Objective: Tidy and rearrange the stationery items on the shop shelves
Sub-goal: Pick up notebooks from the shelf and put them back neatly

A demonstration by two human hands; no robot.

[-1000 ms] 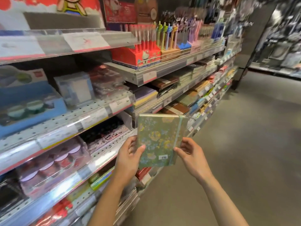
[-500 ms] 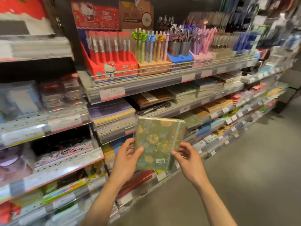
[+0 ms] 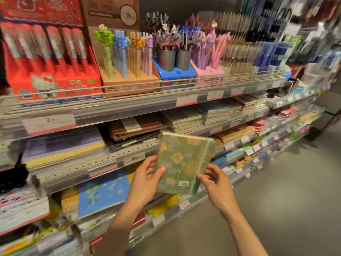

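Green floral hardcover notebook (image 3: 184,161), rectangular, pinched at both edges by left hand (image 3: 145,180) and right hand (image 3: 215,182) fingers.

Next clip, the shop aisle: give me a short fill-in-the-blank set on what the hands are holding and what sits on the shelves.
1. Both hands hold a green floral ____ with an elastic band.
2. The left hand presses its ____ onto the front cover.
3. The white barcode sticker sits near the cover's ____ edge.
4. Two grey cups of pens stand in a ____ tray.

Missing words: notebook; thumb; bottom; blue
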